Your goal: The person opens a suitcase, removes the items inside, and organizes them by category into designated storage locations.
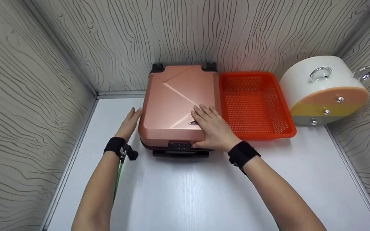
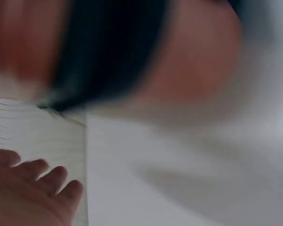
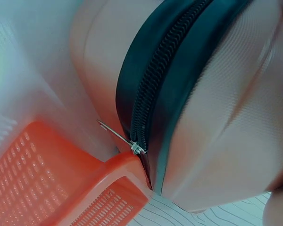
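Tabletop bears a suitcase, partly hidden by right hand, fingers straight like the left hand's.

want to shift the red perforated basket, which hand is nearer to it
Right. The right hand rests on the pink hard-shell suitcase, just left of the red perforated basket; the left hand is at the suitcase's left side, farther away.

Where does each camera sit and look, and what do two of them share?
Head: worn on the head, facing forward and down at the pink suitcase and orange basket; left hand, right hand and forearms show.
Left wrist: on that wrist, facing the suitcase's blurred side and white tabletop; fingers show lower left.
Right wrist: on that wrist, facing the suitcase's zipper; bits of that hand show at the right edge.
Head and right wrist share the basket.
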### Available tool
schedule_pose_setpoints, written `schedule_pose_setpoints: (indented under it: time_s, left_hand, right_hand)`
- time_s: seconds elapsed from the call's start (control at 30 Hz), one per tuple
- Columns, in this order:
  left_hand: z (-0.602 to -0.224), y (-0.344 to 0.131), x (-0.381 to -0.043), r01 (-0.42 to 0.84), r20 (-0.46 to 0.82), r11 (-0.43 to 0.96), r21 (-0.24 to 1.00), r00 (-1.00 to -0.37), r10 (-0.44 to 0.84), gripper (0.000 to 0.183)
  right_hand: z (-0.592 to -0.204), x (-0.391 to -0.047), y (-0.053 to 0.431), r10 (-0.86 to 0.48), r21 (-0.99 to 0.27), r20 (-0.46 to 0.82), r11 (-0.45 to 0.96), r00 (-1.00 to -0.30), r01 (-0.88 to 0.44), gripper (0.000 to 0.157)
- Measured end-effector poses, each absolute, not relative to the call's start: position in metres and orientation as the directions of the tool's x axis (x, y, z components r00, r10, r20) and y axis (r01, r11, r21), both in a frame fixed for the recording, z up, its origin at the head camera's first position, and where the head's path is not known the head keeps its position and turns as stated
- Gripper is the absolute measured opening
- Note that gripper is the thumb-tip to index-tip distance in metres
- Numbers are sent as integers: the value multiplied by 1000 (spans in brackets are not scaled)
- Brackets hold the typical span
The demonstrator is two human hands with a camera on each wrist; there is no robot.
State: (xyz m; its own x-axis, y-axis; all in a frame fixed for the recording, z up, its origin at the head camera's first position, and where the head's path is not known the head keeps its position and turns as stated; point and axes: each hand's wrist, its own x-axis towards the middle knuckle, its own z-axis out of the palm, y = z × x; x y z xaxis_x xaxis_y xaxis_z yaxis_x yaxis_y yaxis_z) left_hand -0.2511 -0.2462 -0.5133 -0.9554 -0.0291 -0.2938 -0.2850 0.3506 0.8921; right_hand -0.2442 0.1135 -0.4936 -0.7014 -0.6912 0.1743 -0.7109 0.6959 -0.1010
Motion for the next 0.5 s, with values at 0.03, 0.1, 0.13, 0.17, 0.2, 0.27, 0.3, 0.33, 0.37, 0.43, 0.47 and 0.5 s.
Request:
schedule_pose_setpoints:
  time_s: [0.03, 0.1, 0.13, 0.17, 0.2, 0.27, 0.3, 0.33, 0.37, 0.43, 0.47, 0.5]
  left_hand:
    - [-510, -241, -251, -289, -310, 315, 904, -951, 17, 99]
    - [-505, -232, -252, -295, -325, 256, 921, -942, 86, 103]
    - [-504, -228, -252, -302, -332, 225, 926, -937, 109, 103]
    - [-504, -225, -252, -311, -339, 197, 930, -933, 124, 102]
    - [-504, -223, -253, -321, -344, 169, 932, -930, 132, 101]
    - [-504, -222, -252, -338, -353, 124, 933, -927, 126, 100]
    - [-504, -221, -252, -344, -356, 107, 933, -926, 123, 99]
    - [-505, -221, -251, -346, -357, 101, 933, -927, 118, 99]
    - [-506, -221, -250, -347, -356, 95, 933, -927, 117, 99]
    - [-508, -222, -247, -342, -350, 78, 936, -929, 121, 98]
    - [-509, -222, -245, -339, -344, 66, 939, -931, 120, 97]
    - [-510, -221, -243, -332, -336, 53, 942, -935, 116, 96]
  right_hand:
    - [-494, -244, 114, -688, -101, 178, 699, -704, -708, 121]
    - [-495, -244, 113, -680, -95, 191, 705, -708, -703, 121]
    - [-495, -243, 113, -674, -95, 199, 709, -712, -698, 121]
    - [-496, -243, 113, -667, -93, 209, 714, -715, -694, 121]
    - [-497, -242, 113, -659, -95, 219, 720, -720, -687, 121]
    - [-498, -240, 113, -639, -108, 237, 731, -732, -674, 121]
    - [-499, -239, 113, -630, -119, 243, 735, -738, -667, 121]
    - [-499, -237, 113, -622, -132, 247, 738, -743, -661, 121]
    - [-499, -236, 113, -616, -143, 249, 740, -748, -657, 121]
    - [-499, -235, 113, -612, -163, 240, 740, -754, -653, 121]
    - [-498, -235, 113, -616, -168, 231, 737, -753, -654, 121]
    - [-498, -236, 113, -622, -171, 223, 733, -750, -659, 121]
